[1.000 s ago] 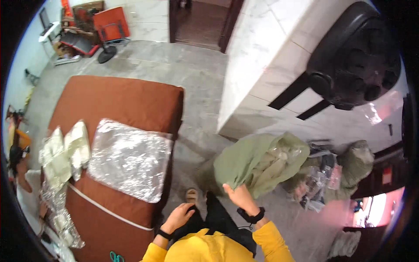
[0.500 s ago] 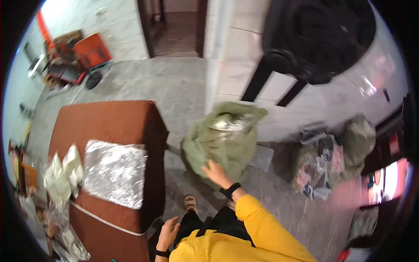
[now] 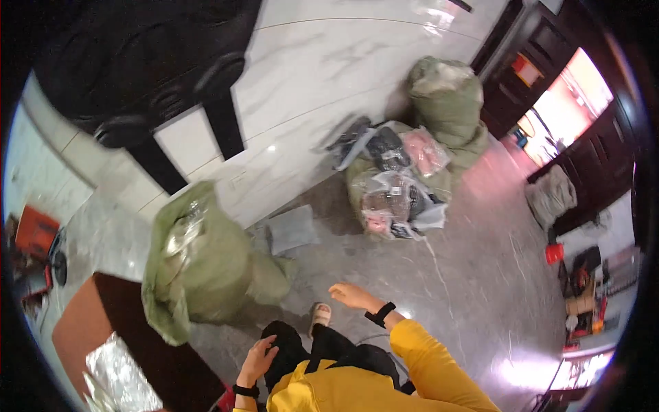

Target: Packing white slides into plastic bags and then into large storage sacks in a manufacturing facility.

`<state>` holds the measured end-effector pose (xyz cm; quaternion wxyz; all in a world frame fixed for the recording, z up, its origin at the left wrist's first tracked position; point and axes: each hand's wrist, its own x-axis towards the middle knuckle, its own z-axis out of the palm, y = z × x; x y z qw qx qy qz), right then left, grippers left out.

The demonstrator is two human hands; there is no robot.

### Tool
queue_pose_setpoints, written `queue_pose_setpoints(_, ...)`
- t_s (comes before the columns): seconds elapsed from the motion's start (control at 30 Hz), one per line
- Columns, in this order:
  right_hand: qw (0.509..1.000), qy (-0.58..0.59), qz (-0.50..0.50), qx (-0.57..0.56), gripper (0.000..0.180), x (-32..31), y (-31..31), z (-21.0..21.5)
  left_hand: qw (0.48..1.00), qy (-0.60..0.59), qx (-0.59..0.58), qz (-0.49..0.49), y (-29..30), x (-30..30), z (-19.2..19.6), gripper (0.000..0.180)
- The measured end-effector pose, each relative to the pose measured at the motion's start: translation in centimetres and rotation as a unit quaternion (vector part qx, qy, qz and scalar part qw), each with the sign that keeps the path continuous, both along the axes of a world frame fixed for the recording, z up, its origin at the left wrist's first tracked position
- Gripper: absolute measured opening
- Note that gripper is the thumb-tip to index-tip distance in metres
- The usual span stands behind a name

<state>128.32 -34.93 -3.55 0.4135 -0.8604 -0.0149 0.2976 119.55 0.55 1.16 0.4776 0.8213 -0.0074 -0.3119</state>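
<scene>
Person in yellow stood by a large green sack on the grey floor.

The right hand hung open and empty at lower centre, fingers loosely spread, well apart from the sack at centre left. The left hand rested, loosely curled and holding nothing, against the dark trousers at the lower edge, below the sack. To handle the sack well, it seemed wise to grip the gathered top with both hands and keep the open mouth upward. More bagged bundles lay at upper centre, and a brown table stood at lower left.
</scene>
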Motion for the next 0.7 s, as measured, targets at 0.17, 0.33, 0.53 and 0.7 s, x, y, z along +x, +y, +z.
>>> queue_pose_setpoints(0.17, 0.998, 0.02, -0.052, 0.001, 0.033, -0.1, -8.1, -4.5, 0.991, -0.064, -0.009, -0.119, -6.3, 8.1, -3.2, 0.04)
queue_pose_setpoints(0.33, 0.997, 0.024, -0.075, -0.007, 0.032, 2.3, -10.2, -8.0, 0.997, 0.038, -0.025, -0.055, -10.1, 14.0, -9.7, 0.033)
queue_pose_setpoints(0.53, 0.991, 0.1, -0.083, 0.034, 0.031, 10.6, -10.5, -16.4, 0.965, 0.23, -0.125, 0.025, -10.6, 20.5, -23.4, 0.039)
queue_pose_setpoints(0.7, 0.981, 0.111, -0.159, 0.015, 0.036, 16.1, -11.6, -26.7, 0.948, 0.313, -0.045, 0.041, -12.3, 27.8, -29.3, 0.043)
